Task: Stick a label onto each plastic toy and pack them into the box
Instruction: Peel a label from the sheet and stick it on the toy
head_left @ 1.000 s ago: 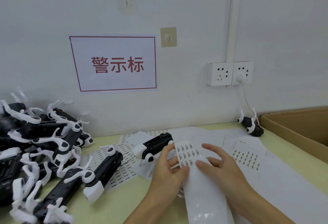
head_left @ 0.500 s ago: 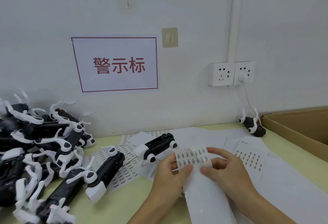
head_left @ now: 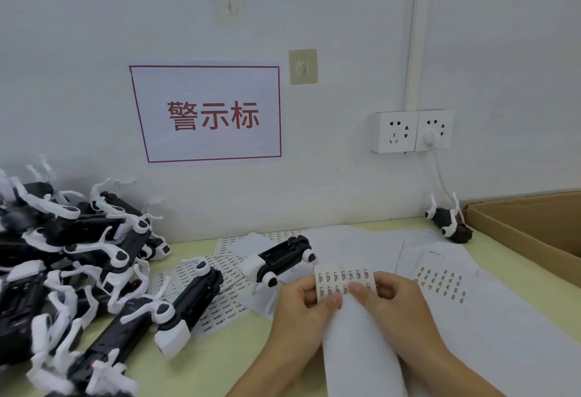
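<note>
We hold the label sheet [head_left: 344, 280] up over the tabletop [head_left: 220, 362] with both hands. Our left hand [head_left: 301, 311] pinches its lower left edge, thumb in front and fingers [head_left: 309, 294] curled behind. Our right hand [head_left: 399, 305] pinches near the middle, its fingers curled too. One plastic toy [head_left: 279, 258] lies just behind the sheet; the box [head_left: 528, 233] sits far right.

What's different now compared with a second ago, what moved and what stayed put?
The left hand and right hand have bent the top of the white label sheet up off the table; both still pinch it. The pile of black-and-white plastic toys and the brown cardboard box stayed put.
</note>
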The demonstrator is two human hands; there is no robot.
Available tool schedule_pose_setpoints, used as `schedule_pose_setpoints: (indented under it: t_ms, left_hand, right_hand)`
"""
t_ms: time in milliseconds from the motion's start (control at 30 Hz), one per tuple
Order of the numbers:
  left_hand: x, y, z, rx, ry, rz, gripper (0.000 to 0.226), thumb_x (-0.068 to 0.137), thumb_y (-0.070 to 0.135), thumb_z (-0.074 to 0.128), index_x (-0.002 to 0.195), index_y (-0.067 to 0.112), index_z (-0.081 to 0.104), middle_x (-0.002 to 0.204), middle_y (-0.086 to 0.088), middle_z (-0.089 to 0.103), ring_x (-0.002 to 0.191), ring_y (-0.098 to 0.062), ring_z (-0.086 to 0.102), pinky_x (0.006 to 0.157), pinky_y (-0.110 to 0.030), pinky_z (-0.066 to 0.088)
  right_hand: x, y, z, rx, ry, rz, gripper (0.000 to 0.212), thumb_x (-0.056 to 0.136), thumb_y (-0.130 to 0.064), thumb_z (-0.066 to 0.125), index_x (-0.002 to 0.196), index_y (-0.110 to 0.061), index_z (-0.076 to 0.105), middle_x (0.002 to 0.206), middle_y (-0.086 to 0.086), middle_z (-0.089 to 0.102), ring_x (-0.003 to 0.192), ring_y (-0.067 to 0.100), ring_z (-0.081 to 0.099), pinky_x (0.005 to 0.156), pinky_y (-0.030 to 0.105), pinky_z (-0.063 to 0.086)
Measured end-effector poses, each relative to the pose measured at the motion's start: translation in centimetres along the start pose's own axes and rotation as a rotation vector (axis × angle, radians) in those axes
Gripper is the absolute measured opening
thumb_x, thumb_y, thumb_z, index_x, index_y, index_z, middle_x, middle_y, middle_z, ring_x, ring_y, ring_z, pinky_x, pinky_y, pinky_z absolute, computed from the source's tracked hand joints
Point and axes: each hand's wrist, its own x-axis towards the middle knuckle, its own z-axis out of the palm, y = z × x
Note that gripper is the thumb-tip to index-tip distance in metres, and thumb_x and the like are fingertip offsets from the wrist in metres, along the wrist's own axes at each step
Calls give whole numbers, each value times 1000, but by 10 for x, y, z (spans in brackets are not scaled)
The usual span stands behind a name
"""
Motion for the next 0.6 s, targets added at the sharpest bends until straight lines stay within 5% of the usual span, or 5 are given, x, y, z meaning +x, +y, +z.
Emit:
schedule_pose_setpoints:
  t_ms: [167, 367, 467, 600]
  left_hand:
    - [0, 1, -1, 0, 29, 7, 16, 95, 6, 64, 104, 15, 73, 94, -5, 78, 86, -24, 75, 64, -30, 58]
    - [-1, 3, 1, -4, 54, 4, 10, 99, 16, 60, 105, 16, 67, 86, -8, 76, 66, -17, 70, 47, -24, 48]
    - [1, 0, 1, 42, 148, 68, 18, 94, 6, 65, 102, 17, 54, 88, -8, 70, 64, -13, 64, 53, -25, 51]
    - [-1, -4, 7, 280, 179, 226, 15, 90, 8, 69, 86, 20, 60, 93, 7, 61, 75, -2, 61, 62, -19, 50]
  right_hand:
    - [-5, -1, -5, 162, -330, 204, 10, 86, -19, 74, 93, -14, 79, 92, 10, 77, 85, 28, 75, 75, 40, 60]
    - [-6, -1, -4, 113, -209, 202, 9, 88, -15, 71, 95, -12, 77, 90, 7, 78, 82, 28, 75, 83, 49, 59]
    - [-5, -2, -5, 127, -154, 218, 9, 88, -15, 70, 95, -13, 76, 88, 7, 78, 81, 29, 75, 82, 50, 60]
    - [-5, -3, -3, 114, -96, 213, 6, 86, -16, 72, 90, -14, 76, 82, 3, 78, 75, 23, 75, 74, 42, 62]
